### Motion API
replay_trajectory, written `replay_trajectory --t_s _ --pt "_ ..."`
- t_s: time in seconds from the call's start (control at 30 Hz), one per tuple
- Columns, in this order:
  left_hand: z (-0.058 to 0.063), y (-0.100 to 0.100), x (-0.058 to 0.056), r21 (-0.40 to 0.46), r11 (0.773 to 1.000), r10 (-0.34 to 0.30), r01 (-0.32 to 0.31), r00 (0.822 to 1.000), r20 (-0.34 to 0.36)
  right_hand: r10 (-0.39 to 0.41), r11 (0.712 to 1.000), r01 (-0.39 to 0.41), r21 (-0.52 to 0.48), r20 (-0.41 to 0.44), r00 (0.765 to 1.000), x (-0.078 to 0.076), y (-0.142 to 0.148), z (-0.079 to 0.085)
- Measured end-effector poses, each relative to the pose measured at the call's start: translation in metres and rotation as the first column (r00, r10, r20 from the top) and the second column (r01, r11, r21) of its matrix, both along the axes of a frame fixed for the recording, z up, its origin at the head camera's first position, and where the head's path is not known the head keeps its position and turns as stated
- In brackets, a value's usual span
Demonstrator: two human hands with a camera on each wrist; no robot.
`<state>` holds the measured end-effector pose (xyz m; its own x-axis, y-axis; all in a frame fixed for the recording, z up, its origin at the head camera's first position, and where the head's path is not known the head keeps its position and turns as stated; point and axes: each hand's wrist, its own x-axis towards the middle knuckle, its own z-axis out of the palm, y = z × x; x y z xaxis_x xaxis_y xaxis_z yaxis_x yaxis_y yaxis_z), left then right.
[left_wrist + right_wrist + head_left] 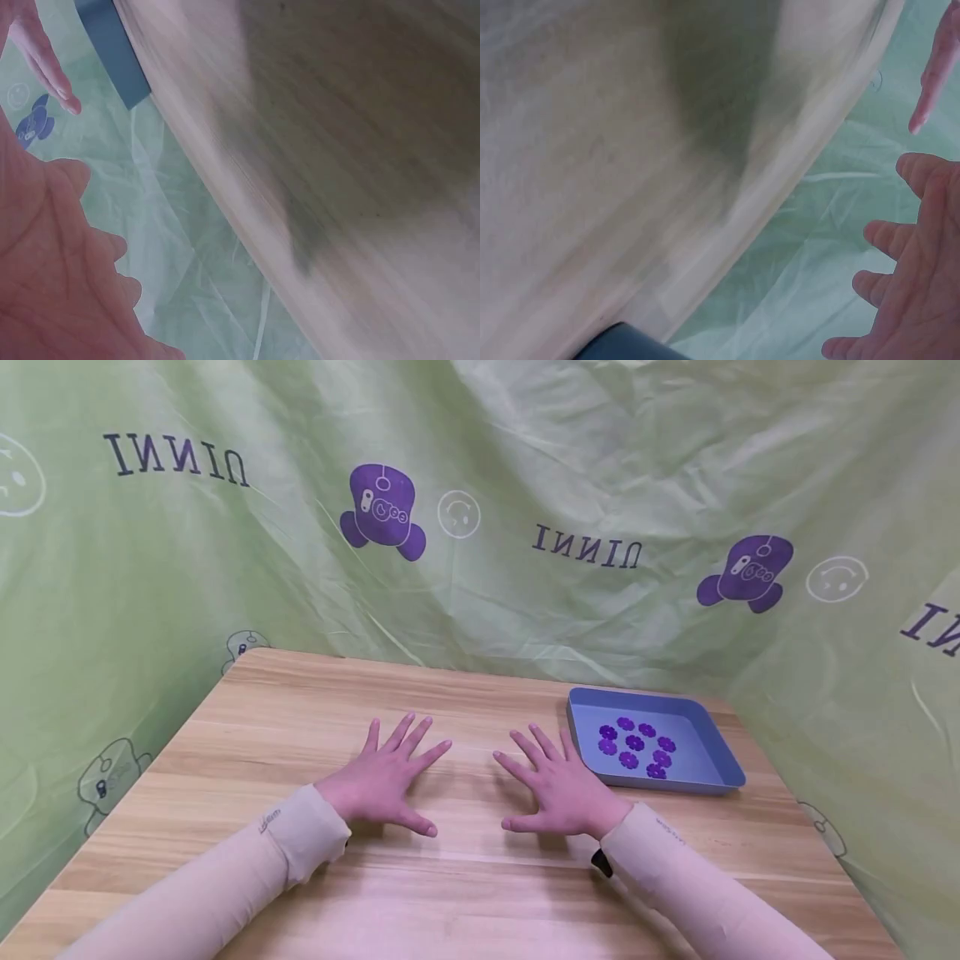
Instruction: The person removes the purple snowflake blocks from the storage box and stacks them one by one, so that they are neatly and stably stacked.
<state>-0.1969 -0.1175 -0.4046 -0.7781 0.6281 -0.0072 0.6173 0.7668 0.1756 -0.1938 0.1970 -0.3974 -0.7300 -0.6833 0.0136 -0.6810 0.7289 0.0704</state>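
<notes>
Both hands are held palm down over the wooden table, fingers straight and spread. My left hand (378, 781) is left of the middle and holds nothing. Facing it across a gap, my right hand (564, 789) is also bare, its fingers near the left side of a blue tray (705, 714). Several purple flower-shaped pieces (634, 742) lie spread in that tray, mostly toward its left and middle. In the left wrist view the left palm (45, 255) fills the lower left; the right wrist view shows the right palm (922, 300) above the table.
The wooden table (465, 893) has its far edge close to a green printed curtain (480, 610), which also hangs along both sides. The tray stands at the table's back right, near the edge. Light sleeves cover both forearms.
</notes>
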Motion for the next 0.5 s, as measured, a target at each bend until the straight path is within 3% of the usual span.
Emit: replay_trajectory --t_s 0.5 --pt "0.002 0.023 -0.019 0.041 0.999 0.004 -0.005 1.000 0.031 -0.097 0.992 0.100 -0.071 0.044 0.994 -0.008 0.020 0.008"
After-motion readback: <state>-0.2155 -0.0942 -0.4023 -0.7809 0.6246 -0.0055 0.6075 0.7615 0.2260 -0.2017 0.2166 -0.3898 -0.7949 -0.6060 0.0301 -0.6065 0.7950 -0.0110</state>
